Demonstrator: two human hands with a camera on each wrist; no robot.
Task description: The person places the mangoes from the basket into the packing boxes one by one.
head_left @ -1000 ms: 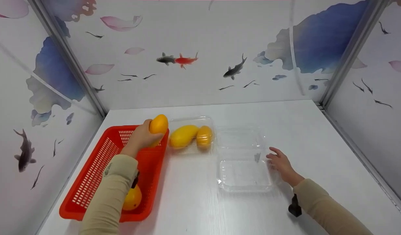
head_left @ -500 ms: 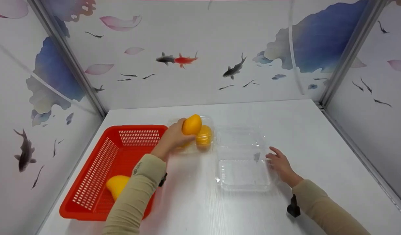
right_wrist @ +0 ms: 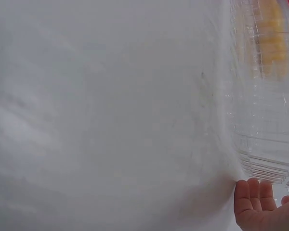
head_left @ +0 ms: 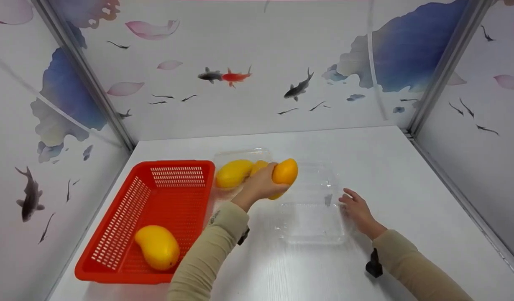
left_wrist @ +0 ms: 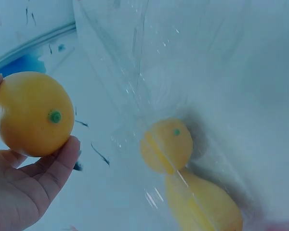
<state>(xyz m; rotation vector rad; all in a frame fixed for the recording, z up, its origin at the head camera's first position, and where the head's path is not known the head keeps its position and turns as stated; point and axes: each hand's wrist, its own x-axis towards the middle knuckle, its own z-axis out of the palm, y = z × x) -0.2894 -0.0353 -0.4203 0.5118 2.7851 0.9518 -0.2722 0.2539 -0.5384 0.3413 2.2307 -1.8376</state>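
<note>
In the head view my left hand (head_left: 259,184) grips a yellow-orange mango (head_left: 286,171) in the air, near the open clear plastic clamshell box (head_left: 311,240). The left wrist view shows the held mango (left_wrist: 33,110) with its green stem spot, fingers below it and a fingertip at its upper side. My right hand (head_left: 359,213) is at the right side of that open box. Its fingertips (right_wrist: 243,187) lie right at the box's ribbed edge in the right wrist view, fingers loosely bent. Behind my left hand, another clear box (head_left: 242,152) contains two yellow mangoes (head_left: 233,173).
On the left stands a red plastic basket (head_left: 79,269) with perforated sides. One mango (head_left: 158,246) lies in its near part. White panels printed with fish enclose the white table (head_left: 365,154) at the back and sides.
My left hand has carried the mango rightward from over the basket, past the filled box, to the open box. The basket's remaining mango is now uncovered. My right hand has stayed in place.
</note>
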